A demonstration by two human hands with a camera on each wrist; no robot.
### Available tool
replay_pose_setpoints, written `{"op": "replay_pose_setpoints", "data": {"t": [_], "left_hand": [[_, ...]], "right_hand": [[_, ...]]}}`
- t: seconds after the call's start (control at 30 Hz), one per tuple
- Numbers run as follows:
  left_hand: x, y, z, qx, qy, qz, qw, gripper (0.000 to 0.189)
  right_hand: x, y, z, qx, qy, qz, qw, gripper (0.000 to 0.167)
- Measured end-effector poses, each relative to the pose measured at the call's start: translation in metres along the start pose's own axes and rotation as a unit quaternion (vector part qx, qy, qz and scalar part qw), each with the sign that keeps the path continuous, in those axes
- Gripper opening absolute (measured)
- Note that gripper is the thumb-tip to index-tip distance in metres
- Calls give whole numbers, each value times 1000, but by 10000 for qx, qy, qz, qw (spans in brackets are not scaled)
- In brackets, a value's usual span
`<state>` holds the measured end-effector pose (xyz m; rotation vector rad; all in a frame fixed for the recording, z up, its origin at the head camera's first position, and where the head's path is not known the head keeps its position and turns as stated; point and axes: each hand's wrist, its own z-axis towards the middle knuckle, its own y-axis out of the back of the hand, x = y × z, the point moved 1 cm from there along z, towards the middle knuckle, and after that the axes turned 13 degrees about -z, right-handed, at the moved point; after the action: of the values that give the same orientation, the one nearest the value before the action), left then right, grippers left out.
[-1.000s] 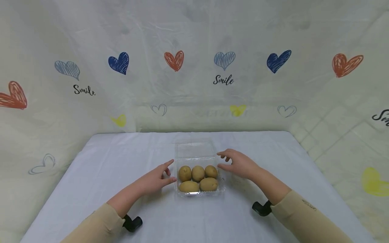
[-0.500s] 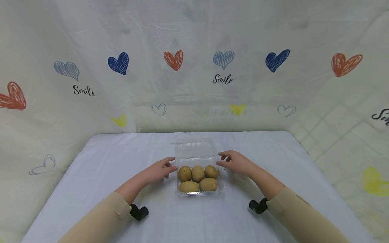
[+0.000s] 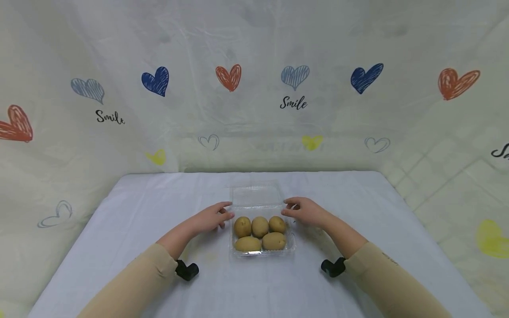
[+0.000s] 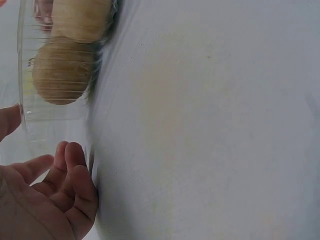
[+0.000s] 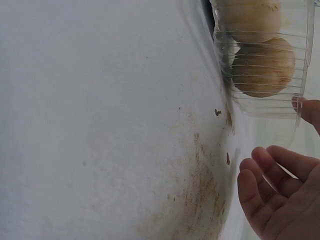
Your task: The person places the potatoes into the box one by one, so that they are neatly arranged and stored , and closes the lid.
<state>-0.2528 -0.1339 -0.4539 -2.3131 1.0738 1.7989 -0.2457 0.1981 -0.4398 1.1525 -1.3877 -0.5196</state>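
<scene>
A clear plastic clamshell container [image 3: 287, 248] sits at the middle of the table with its lid [image 3: 256, 194] folded back. Several potatoes [image 3: 260, 227] lie in its base in two rows. At the left side, near the hinge, is my left hand [image 3: 210, 217]; its thumb [image 4: 9, 121] comes right to the rim and the other fingers are loosely bent below. My right hand [image 3: 308, 212] is at the opposite side, fingers relaxed and apart. Its thumb tip [image 5: 297, 103] overlaps the rim corner in the right wrist view. Neither hand is curled round anything.
A white cloth covers the table [image 3: 254, 287]. Brown dirt smears [image 5: 200, 180] and small crumbs mark it right of the container. Behind stands a pale backdrop [image 3: 254, 119] printed with hearts and writing. A black wrist camera [image 3: 187, 270] shows under the left sleeve.
My left hand has moved forward and slightly right, from beside the potatoes up to the hinge end. The right hand has shifted slightly left toward the container, which stays in place.
</scene>
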Motion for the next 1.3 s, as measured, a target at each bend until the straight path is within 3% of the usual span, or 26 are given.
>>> {"op": "replay_pose_setpoints", "data": {"t": [0.27,0.67,0.97,1.3], "left_hand": [[-3,-1,0,-145,-90,-178,9997,63],[-6,0,-6,-443,-703,-271,9962,60],[-13,-1,-25,-792,-1178,29,9899,54],[-16,-7,-45,-1015,-1371,106,9853,45]], "right_hand": [[5,6,-2,-161,-57,165,9997,53],[7,14,-7,-564,111,40,9983,48],[7,19,-15,-890,292,-22,9956,44],[10,24,-31,-1041,375,-85,9938,29]]}}
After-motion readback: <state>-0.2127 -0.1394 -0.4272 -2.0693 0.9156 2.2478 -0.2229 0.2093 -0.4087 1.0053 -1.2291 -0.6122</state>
